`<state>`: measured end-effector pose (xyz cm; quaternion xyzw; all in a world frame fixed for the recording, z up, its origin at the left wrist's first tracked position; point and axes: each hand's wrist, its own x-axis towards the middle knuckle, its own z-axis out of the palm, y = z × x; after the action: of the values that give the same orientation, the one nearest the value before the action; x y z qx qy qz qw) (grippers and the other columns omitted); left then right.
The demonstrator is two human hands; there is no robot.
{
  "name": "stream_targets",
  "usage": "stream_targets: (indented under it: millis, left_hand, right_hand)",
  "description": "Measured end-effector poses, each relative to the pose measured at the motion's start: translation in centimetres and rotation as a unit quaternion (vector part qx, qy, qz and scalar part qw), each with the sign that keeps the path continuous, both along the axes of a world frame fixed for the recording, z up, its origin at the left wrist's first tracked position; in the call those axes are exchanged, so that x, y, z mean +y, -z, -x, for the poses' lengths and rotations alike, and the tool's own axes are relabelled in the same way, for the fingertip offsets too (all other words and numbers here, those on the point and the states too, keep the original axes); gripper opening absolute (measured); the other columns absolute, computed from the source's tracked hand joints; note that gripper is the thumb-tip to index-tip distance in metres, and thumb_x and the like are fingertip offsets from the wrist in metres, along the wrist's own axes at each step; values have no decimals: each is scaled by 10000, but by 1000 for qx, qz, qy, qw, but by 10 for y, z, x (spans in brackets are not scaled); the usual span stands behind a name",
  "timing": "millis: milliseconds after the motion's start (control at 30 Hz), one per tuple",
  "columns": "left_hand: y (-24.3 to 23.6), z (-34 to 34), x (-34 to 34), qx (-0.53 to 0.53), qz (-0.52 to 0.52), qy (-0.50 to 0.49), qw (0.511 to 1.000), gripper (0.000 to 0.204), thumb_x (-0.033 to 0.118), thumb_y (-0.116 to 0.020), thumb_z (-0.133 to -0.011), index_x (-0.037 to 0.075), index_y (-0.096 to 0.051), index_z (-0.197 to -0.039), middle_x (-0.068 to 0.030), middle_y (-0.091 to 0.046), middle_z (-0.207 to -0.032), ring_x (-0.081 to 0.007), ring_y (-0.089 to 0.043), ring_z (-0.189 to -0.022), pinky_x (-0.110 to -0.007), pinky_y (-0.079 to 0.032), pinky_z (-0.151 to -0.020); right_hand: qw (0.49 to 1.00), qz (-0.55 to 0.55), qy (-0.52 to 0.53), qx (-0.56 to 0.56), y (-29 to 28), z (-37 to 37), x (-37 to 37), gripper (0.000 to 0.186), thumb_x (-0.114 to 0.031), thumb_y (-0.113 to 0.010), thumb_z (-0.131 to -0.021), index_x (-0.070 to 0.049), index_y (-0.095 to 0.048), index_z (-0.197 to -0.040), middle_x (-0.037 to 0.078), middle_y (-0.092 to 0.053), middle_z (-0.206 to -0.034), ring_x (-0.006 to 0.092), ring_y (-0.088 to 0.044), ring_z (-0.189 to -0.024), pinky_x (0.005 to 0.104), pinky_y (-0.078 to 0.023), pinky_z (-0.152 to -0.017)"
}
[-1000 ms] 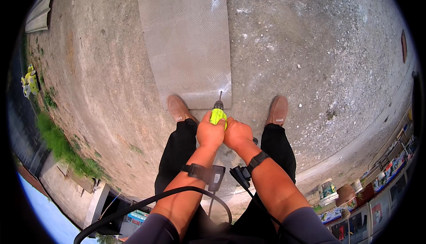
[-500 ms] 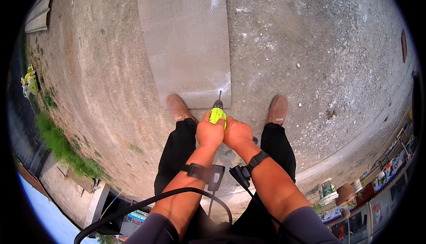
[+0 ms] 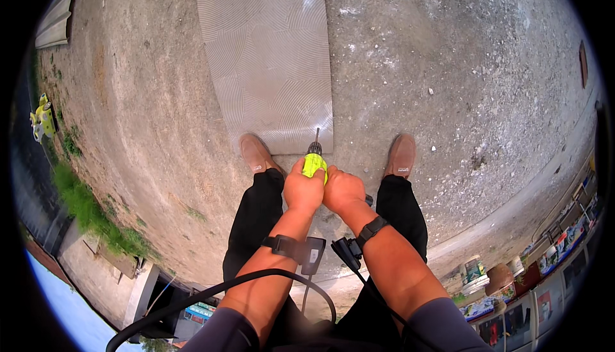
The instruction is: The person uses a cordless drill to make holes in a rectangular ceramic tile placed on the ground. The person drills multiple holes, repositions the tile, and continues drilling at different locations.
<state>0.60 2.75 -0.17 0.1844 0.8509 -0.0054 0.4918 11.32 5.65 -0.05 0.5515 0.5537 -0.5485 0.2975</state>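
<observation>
By the near edge of the slab (image 3: 269, 64), the drill (image 3: 314, 166) is gripped by left hand (image 3: 303, 193) and right hand (image 3: 344, 192); the bit (image 3: 318, 135) is best kept square and steady

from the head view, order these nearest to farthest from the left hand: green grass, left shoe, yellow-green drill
1. Yellow-green drill: in the grip of the left hand.
2. Left shoe: ahead and slightly left, on the foot.
3. Green grass: far left, near the picture's rim.
</observation>
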Motion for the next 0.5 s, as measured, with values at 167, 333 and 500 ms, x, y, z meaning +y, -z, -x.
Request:
stream_targets:
  millis: [167,333,500]
  left_hand:
    - [-2,0,0,10,-6,8,1000,635,325,-703,-805,8,-571,-1339,-254,-676,-1158,-383,-661,-1079,-418,-512,-927]
    - [-1,1,1,8,-5,12,1000,632,327,-708,-804,13,-573,-1336,-250,-678,-1154,-383,-663,-1074,-422,-515,-921]
    - [-8,-1,6,13,6,16,1000,623,323,-704,-807,17,-576,-1335,-250,-680,-1147,-384,-664,-1070,-427,-516,-920]
  right_hand:
    - [1000,-20,18,3,-1,1,-2,265,-267,-564,-883,-49,-593,-1031,199,-717,-970,355,-709,-898,445,-558,-786]
    - [997,-69,33,10,1,1,-10,187,-205,-604,-852,-47,-600,-952,193,-718,-870,350,-716,-810,439,-566,-733]
    - [1000,1,25,4,0,0,-3,304,-310,-535,-910,-49,-598,-1053,210,-715,-1004,365,-701,-944,457,-547,-822]
